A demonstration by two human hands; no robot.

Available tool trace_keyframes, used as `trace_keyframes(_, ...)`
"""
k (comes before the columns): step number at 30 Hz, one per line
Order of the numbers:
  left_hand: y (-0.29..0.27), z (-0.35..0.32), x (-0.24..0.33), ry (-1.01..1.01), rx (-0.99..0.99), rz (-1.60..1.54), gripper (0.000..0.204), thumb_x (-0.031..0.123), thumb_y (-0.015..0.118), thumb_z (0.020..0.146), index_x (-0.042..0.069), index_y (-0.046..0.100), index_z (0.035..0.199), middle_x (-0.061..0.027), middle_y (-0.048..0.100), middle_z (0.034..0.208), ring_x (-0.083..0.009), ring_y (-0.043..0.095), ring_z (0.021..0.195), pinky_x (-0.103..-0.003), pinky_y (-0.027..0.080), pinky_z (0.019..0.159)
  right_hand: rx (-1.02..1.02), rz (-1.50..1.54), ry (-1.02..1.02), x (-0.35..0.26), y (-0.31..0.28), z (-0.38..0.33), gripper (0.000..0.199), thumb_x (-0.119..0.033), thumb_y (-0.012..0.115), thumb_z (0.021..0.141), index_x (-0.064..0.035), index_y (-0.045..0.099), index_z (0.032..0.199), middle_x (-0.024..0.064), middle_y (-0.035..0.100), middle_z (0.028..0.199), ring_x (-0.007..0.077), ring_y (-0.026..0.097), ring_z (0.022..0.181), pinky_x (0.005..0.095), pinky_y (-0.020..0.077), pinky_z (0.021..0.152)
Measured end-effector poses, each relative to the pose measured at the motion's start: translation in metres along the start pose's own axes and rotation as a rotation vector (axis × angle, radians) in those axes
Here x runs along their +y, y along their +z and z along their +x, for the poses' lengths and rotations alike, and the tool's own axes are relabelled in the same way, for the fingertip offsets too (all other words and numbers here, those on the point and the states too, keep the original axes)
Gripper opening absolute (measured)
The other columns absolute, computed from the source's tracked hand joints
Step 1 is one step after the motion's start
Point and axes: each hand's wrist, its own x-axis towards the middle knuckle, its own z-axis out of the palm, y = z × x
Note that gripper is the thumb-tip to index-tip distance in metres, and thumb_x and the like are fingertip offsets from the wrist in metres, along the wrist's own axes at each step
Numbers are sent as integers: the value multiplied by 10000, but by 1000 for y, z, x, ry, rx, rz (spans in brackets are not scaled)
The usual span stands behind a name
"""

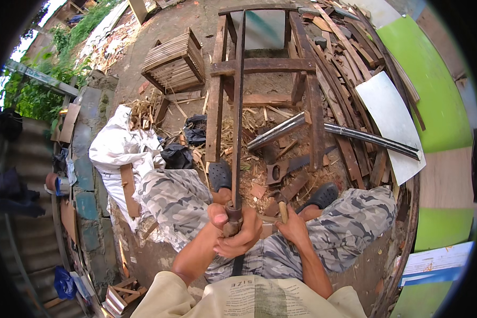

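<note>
My left hand [233, 230] is closed at the near end of a long, narrow wooden strip [239, 116]. A short, dark brown rounded piece [233, 214] sits within those fingers at the strip's end; I cannot tell whether the two are joined. The strip runs away from me, over the crossbar of a dark wooden frame [265, 65]. Low between my knees, my right hand [292, 227] grips the pale wooden handle of what looks like a hammer [283, 210], its dark head partly visible. A handsaw [289, 167] lies just beyond it on the ground.
A slatted wooden crate [175, 61] stands at the far left. White sacking [122, 140] lies by my left knee, near black plastic [177, 155]. Long planks [344, 106] and a white sheet [389, 124] line the right. Shavings and offcuts litter the ground.
</note>
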Motion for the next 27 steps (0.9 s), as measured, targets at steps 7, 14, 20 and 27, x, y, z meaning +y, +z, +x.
trace_keyframes(7,26,-30,40,178,835,379,816,777,406,898,6,467,638,-78,423,464,-198,456,354,-326,451,361,-22,-91,20,3,1,1,822,-258,739,778,24,401,1472,355,657,1104,491,643,1055,494,509,914)
trace_keyframes(14,15,-72,59,69,1527,1076,582,484,383,978,-7,523,698,-69,483,569,-164,492,499,-327,402,488,-40,-165,28,0,7,7,834,-263,743,774,20,400,1479,357,654,1110,488,639,1067,493,508,919)
trace_keyframes(20,5,-72,46,-307,1608,1462,376,354,648,915,-9,636,819,-59,548,598,-148,518,522,-322,403,512,37,-94,-115,18,9,12,781,-247,777,789,21,467,1454,296,680,1160,373,693,1050,416,527,917)
trace_keyframes(27,11,-58,47,-364,1583,1562,401,305,788,816,-11,699,1046,-143,650,744,-223,561,662,-378,486,689,229,300,-559,-27,-35,-26,711,-29,729,846,7,437,1494,160,668,1121,182,649,901,281,518,797)
